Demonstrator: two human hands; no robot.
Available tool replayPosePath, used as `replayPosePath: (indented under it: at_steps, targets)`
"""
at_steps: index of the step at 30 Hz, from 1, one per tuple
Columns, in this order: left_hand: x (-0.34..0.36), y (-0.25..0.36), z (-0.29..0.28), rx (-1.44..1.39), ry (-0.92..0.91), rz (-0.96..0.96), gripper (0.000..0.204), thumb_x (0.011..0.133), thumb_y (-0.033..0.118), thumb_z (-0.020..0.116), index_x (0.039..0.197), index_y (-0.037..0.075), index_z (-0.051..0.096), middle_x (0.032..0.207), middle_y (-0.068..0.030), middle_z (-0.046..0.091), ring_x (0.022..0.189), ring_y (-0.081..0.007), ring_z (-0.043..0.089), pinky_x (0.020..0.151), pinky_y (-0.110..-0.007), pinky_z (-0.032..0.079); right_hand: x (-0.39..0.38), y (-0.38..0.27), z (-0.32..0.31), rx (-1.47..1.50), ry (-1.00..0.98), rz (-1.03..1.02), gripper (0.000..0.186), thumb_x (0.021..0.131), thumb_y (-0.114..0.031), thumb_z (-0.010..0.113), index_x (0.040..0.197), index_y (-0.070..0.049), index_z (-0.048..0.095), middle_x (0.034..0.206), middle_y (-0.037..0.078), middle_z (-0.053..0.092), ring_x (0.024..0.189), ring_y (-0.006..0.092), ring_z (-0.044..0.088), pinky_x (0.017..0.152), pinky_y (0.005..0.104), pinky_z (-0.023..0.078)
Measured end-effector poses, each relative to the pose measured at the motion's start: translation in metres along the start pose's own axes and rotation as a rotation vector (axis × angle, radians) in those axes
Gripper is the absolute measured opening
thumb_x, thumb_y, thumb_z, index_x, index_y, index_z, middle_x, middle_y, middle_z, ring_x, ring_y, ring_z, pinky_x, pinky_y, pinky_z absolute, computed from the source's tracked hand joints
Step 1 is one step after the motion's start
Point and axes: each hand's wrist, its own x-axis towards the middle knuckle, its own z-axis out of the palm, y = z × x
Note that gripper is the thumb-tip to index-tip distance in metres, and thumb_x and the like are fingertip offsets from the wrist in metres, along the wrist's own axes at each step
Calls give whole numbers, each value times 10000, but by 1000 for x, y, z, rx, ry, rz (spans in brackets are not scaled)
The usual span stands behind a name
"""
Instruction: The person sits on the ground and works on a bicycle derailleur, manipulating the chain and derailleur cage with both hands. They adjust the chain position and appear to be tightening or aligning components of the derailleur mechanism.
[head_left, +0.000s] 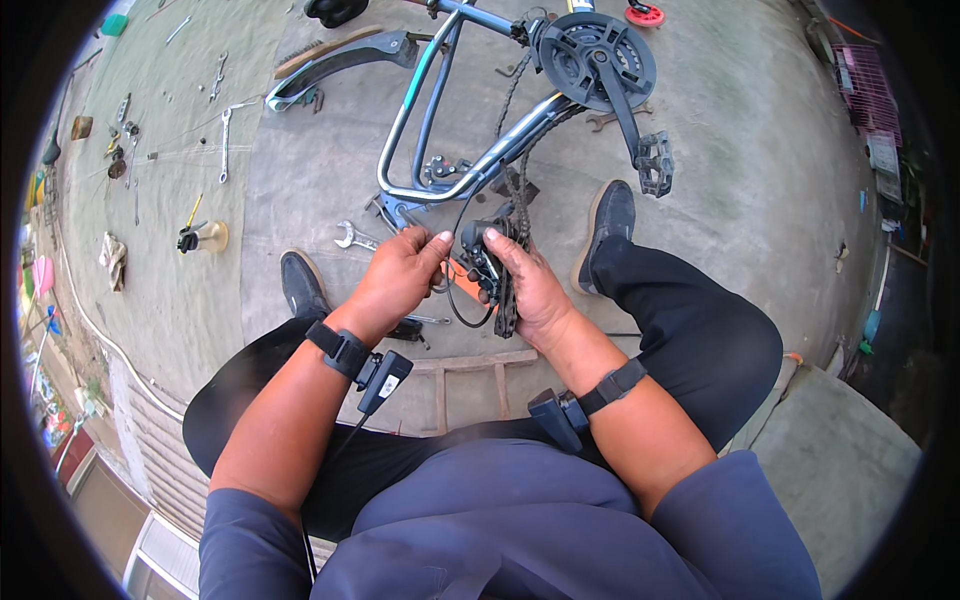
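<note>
A bicycle frame (pixel 408 118) in blue and silver lies ahead of me, its rear end pointing toward my hands. My right hand (pixel 538 292) is closed round a black rear derailleur (pixel 482 262), thumb on its top. The bicycle chain (pixel 516 200) runs from the black crankset (pixel 598 62) down to the derailleur and hangs by my right fingers. Beside the frame's rear end, my left hand (pixel 398 272) is closed with thumb against bent forefinger; what it pinches is hidden. A thin black cable (pixel 455 298) loops between both hands.
An open-ended wrench (pixel 352 237) lies left of the frame end, near my left shoe (pixel 302 284). A long wrench (pixel 225 145), a tan cup-like container (pixel 213 237) and a mudguard (pixel 345 68) lie farther left. A pedal (pixel 655 163) sticks out above my right shoe (pixel 610 225).
</note>
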Motion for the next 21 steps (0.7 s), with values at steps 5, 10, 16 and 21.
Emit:
replayPosePath:
  at_steps: [5, 10, 16, 21]
  targets:
    - [7, -15, -6, 101, 134, -18, 257, 1033, 260, 622, 1052, 7, 663, 801, 14, 615, 690, -70, 522, 634, -242, 453, 8, 15, -3, -65, -2, -173, 484, 1009, -490, 611, 1282, -96, 546, 1034, 32, 669, 880, 109, 659, 713, 275, 557]
    - [-7, 10, 5, 105, 206, 252, 212, 986, 195, 683, 1020, -13, 658, 786, -3, 629, 696, -73, 540, 622, -254, 455, 11, 18, -4, -88, -28, -312, 510, 1042, -503, 547, 1308, -69, 520, 1147, 45, 634, 1024, 117, 626, 895, 285, 528]
    - [-22, 31, 17, 319, 184, 379, 149, 862, 119, 726, 966, 15, 700, 701, -116, 646, 612, -233, 620, 607, -346, 505, 15, 26, -7, -354, 68, -448, 507, 1056, -508, 510, 1209, -25, 532, 1052, 68, 628, 951, 172, 582, 865, 335, 478]
    - [-23, 23, 19, 556, 189, 605, 162, 855, 161, 700, 955, 36, 721, 793, -160, 712, 739, -359, 688, 663, -437, 543, 10, 19, -4, -600, 132, -555, 555, 1059, -537, 453, 1183, -1, 523, 1036, 164, 618, 960, 306, 587, 881, 398, 461]
